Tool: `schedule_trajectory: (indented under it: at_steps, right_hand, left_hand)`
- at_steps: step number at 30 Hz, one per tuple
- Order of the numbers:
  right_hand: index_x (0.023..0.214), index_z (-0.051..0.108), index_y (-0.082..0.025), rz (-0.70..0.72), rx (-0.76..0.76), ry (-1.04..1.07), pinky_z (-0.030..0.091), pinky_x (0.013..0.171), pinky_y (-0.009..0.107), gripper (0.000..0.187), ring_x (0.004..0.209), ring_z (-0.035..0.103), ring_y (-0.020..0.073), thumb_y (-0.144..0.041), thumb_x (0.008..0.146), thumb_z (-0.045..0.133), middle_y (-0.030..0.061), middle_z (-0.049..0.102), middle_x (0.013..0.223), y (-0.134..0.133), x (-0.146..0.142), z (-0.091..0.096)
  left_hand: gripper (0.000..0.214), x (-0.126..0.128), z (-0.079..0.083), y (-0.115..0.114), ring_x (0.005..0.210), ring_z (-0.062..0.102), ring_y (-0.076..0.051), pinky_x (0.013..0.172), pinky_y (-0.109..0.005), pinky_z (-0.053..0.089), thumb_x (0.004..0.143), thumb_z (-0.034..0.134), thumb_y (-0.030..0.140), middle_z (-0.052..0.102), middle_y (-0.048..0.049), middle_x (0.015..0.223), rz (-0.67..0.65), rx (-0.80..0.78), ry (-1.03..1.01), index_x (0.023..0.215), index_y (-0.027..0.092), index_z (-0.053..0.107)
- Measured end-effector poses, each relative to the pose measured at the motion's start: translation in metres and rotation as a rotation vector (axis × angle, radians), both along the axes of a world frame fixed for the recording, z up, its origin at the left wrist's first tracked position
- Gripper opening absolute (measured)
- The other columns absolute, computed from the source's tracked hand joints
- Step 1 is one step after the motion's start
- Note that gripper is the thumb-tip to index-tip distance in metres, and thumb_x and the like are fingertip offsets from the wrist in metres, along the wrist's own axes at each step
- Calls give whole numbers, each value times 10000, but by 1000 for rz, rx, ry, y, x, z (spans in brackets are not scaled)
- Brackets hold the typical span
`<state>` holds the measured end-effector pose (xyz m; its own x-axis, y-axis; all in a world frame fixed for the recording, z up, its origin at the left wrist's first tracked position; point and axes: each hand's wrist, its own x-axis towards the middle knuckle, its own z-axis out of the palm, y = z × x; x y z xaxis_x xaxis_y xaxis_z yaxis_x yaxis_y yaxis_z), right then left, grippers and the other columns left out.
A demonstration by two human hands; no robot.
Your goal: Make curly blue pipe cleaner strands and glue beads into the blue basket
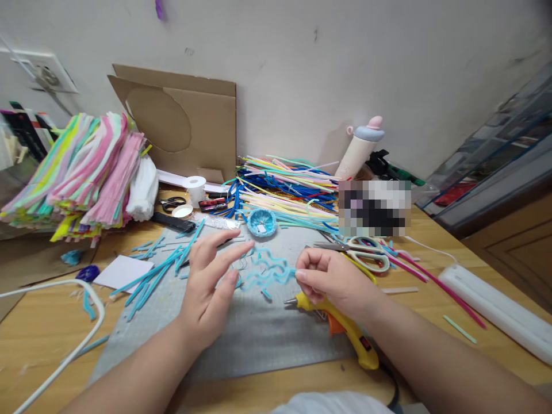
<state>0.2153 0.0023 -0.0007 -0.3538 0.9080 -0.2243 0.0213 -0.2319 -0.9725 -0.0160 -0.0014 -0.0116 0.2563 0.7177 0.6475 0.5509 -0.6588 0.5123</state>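
My right hand (334, 280) pinches one end of a bunch of wavy light-blue pipe cleaners (268, 269), whose crinkled strands fan out leftward over the grey cutting mat (254, 339). My left hand (215, 276) is open beside the strands' free ends, fingers spread; whether it touches them I cannot tell. A yellow glue gun (345, 333) lies under my right wrist, its nozzle pointing left. Just beyond the strands sits a small round blue fuzzy bowl shape (261, 222). Cut straight blue pipe cleaners (161, 273) lie scattered left of my left hand.
Scissors (362, 251) lie beyond my right hand. Bundles of coloured pipe cleaners (86, 167) stand at left, with more (288, 184) along the wall. Cardboard (194, 123) leans behind. A white bottle (360, 149) stands at the back; a white power strip (500, 310) lies at right.
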Motion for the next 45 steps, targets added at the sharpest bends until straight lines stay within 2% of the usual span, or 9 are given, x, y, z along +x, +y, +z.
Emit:
schedule_trajectory:
  at_steps: [6,14,18,23,26,32,36,41,45]
  right_hand:
    - [682,533,-192,-198,262,-186,369,483,231,179,506,465,92,-296,734,670,-45,519,582,-2,-4,-1]
    - [730,573,-203,-266,592,-406,409,543,260,101,583,520,136,-250,810,612,-11,571,631,-5,-3,-7]
    - [746,597,-207,-232,752,-460,420,572,271,71,584,529,137,-212,816,607,-8,602,639,-7,0,-6]
    - [913,624,-200,-109,1270,-604,471,695,298,93,704,621,159,-137,857,583,33,702,766,-8,8,-6]
    - [969,613,-186,-34,1434,-680,473,681,307,119,715,624,167,-135,866,585,46,706,768,-7,11,-4]
    - [944,630,-140,194,1550,-810,416,610,315,108,643,600,168,-123,892,538,58,698,728,-11,10,4]
    - [909,650,-143,279,1545,-872,395,609,317,172,653,597,169,-130,926,480,55,687,717,-14,7,6]
    - [890,655,-136,293,1542,-880,387,612,316,171,662,590,169,-132,926,488,56,688,728,-13,6,5]
    - [905,651,-140,281,1541,-866,377,594,312,181,649,582,164,-130,932,473,49,684,718,-12,8,5]
  left_hand:
    - [413,2,1,-6,1178,468,-279,1011,-474,330,886,457,213,540,-86,1243,-73,-1,-49,1293,273,498]
    - [374,4,3,-9,997,547,-246,894,-434,381,836,506,111,640,-61,1033,-177,23,61,1178,251,564]
    - [362,2,0,-10,1045,532,-251,927,-443,373,849,503,125,614,-66,1086,-112,6,-9,1182,255,564]
    - [282,3,-5,-7,1122,499,-253,1001,-450,354,901,452,173,573,-69,1121,11,-26,-306,1141,253,577]
    - [230,3,0,-4,1123,498,-239,1004,-430,369,911,465,196,563,-55,1099,-2,-82,-390,1095,269,583]
    - [176,0,18,-2,1178,467,-275,1006,-490,338,835,618,246,532,-58,1217,-153,-256,66,1003,297,629]
    - [65,3,21,-2,1160,483,-287,988,-509,318,812,642,271,582,-43,1178,-191,-302,211,874,284,652]
    - [95,5,20,1,1078,545,-261,963,-489,348,840,608,258,632,-30,1066,-209,-318,159,754,259,648]
    - [99,-1,15,5,965,595,-219,887,-410,437,845,610,247,654,-19,959,-122,-305,-60,749,245,633]
